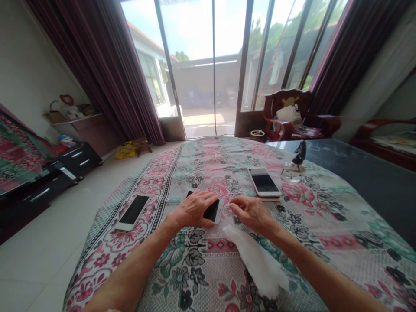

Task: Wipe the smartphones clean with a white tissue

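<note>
My left hand (197, 209) lies over a white phone with a dark screen (212, 211), thumb and fingers at its edges. Just right of that phone, my right hand (251, 212) is raised a little with curled fingers, thumb near the index finger; whether something small is between them I cannot make out. A strip of white fluffy material (258, 262) lies on the cloth below my right hand. Another white phone (133, 212) rests to the left, face up. Farther back on the right, a larger white phone (264, 182) sits on something with a red edge.
The patterned tablecloth (182, 268) covers a round table. A clear glass item (292, 172) with a black top stands at the back right, near a dark glossy table (354, 182). Beyond are a red wooden chair (282, 104), black drawers (76, 158) and glass doors.
</note>
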`<state>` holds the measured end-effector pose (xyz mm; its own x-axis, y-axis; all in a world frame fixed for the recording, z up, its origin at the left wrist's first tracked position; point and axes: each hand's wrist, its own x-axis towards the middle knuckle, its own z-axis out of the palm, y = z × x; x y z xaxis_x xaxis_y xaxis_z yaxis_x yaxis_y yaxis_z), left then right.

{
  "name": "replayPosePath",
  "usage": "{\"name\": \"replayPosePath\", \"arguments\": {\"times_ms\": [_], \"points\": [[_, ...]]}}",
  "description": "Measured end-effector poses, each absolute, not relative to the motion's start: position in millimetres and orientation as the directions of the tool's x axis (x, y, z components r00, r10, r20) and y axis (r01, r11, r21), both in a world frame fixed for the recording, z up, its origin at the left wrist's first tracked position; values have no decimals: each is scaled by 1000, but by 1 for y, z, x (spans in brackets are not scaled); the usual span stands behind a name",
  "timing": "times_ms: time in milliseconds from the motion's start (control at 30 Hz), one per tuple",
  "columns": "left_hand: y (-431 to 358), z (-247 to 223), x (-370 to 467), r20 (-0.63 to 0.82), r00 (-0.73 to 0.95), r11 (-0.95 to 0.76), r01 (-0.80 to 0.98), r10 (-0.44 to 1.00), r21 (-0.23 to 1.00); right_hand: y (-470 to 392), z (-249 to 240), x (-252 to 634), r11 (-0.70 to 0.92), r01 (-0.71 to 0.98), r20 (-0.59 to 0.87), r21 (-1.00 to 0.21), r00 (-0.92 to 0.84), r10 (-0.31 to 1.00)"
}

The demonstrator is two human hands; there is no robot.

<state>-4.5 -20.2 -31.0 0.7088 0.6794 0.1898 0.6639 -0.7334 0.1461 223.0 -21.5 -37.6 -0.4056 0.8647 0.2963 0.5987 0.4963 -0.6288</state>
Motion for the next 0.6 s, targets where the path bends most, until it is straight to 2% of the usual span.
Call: {"name": "replayPosePath", "arguments": {"times_ms": [100, 200, 300, 467, 600], "points": [[-24, -29, 3, 196, 722, -748, 650, 663, 137, -17, -50, 221, 549, 566, 408, -615, -368, 836], [-23, -30, 4, 198, 728, -754, 631, 656, 182, -16, -64, 217, 600, 538, 447, -592, -400, 800], [-18, -30, -8, 177, 729, -748, 622, 661, 234, -16, -73, 215, 589, 533, 435, -608, -398, 808], [-10, -32, -34, 126, 628, -637, 727, 768, 258, -12, -75, 217, 594, 543, 416, -594, -424, 804], [-10, -38, -24, 114, 660, -664, 702, 742, 258, -12, -70, 216, 575, 545, 385, -610, -431, 816]]}}
